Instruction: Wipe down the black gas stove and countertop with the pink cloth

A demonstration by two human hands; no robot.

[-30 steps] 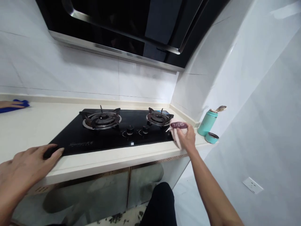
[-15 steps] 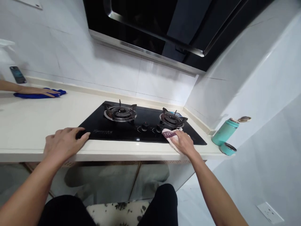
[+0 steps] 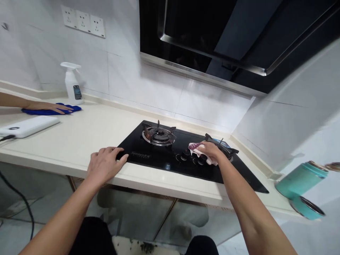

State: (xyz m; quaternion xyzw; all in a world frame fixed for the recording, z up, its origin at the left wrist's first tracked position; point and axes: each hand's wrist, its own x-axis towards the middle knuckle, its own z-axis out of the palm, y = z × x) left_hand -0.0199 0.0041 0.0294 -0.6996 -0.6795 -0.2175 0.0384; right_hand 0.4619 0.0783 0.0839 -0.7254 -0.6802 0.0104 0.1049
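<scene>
A black gas cooktop with two burners lies in the white counter. My right hand is closed on a pink and white cloth with a purple band, over the glass between the right burner and the knobs. The cloth hangs close behind the right knob; the left knob stands free of it. My left hand rests on the counter with its fingers apart, thumb and forefinger at the cooktop's front left corner. The left burner carries a dark pan support.
At far left another person's hand presses a blue cloth. A white spray bottle and a white power bank stand nearby. A teal flask and its cup sit at right, under the range hood.
My right hand has moved the cloth from the cooktop's front edge back past the knobs. The view has turned left, showing the spray bottle and power bank. My left hand stays at the corner.
</scene>
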